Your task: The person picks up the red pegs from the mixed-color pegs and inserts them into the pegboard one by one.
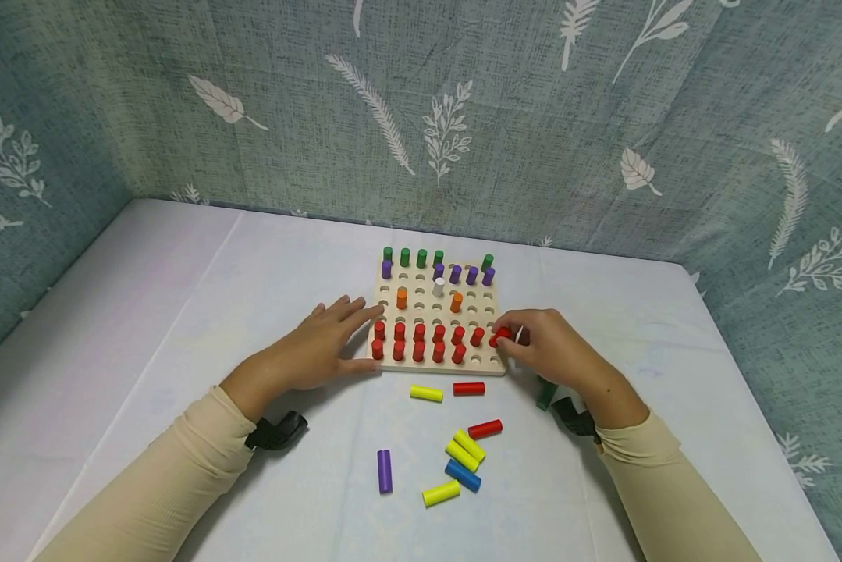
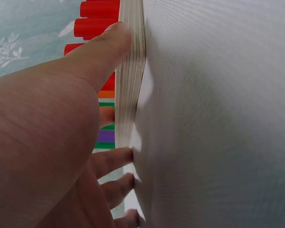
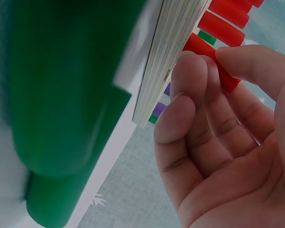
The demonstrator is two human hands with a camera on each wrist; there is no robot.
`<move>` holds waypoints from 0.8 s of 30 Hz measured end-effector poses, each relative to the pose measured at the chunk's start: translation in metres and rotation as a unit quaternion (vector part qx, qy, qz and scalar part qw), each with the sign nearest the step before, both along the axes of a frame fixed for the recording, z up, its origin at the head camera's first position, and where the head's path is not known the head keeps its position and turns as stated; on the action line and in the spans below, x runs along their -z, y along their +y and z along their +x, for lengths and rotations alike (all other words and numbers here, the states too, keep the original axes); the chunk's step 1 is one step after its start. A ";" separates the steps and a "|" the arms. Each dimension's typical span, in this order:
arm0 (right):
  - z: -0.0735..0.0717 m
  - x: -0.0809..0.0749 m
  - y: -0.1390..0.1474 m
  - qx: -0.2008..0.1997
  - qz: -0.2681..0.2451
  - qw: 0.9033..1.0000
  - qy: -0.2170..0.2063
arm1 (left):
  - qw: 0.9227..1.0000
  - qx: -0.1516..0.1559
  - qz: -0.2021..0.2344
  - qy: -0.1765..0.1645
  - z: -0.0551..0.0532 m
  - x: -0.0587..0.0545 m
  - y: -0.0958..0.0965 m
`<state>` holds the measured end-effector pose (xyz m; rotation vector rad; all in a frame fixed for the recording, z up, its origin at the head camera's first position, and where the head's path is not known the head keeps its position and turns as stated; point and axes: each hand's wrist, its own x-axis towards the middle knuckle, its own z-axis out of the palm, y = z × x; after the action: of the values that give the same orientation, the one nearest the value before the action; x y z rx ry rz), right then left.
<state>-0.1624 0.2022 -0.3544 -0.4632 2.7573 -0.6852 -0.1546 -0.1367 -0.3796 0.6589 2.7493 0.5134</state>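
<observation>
A wooden pegboard (image 1: 421, 312) lies on the table, with green and purple pegs at its far rows, a white peg (image 1: 438, 287), two orange pegs and two near rows of red pegs (image 1: 418, 351). My right hand (image 1: 550, 343) pinches a red peg (image 3: 228, 78) between thumb and fingers at the board's right edge, end of the second row from the front. Whether that peg sits in its hole I cannot tell. My left hand (image 1: 322, 343) is spread at the board's left side, its thumb touching the edge (image 2: 133, 61) near the front corner.
Loose pegs lie in front of the board: two red, several yellow (image 1: 441, 493), a blue one (image 1: 463, 474) and a purple one (image 1: 385, 471). Green pegs (image 3: 61, 199) lie under my right wrist. A patterned cloth (image 1: 421, 117) hangs behind the white-covered table (image 1: 217, 257).
</observation>
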 end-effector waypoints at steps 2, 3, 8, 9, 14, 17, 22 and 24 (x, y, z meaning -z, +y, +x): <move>0.000 0.001 0.000 0.001 0.001 1.000 0.000 | 1.000 0.000 -0.001 0.000 0.000 0.000 0.000; 0.000 0.001 0.000 0.002 0.001 1.000 0.000 | 1.000 0.000 -0.001 0.001 0.000 0.000 0.000; 0.000 0.004 -0.002 -0.002 0.000 1.000 -0.007 | 1.000 0.000 -0.002 0.001 0.000 0.000 0.000; 0.000 0.004 -0.003 -0.003 0.000 1.000 -0.009 | 1.000 0.000 -0.002 0.002 0.000 0.000 0.000; 0.000 0.006 -0.004 -0.006 0.003 1.000 -0.008 | 1.000 -0.002 -0.002 0.002 0.000 0.000 -0.001; 0.000 0.005 -0.004 -0.008 0.001 1.000 -0.003 | 1.000 -0.002 -0.001 0.002 0.000 0.000 -0.001; 0.001 0.003 -0.003 -0.010 -0.012 1.000 0.004 | 1.000 -0.003 0.001 -0.001 0.000 0.000 -0.001; 0.001 0.002 -0.002 -0.010 -0.023 1.000 0.010 | 1.000 -0.002 0.001 -0.001 0.000 0.000 -0.001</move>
<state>-0.1612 0.2005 -0.3560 -0.5103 2.7560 -0.7448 -0.1549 -0.1377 -0.3801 0.6516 2.7491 0.5166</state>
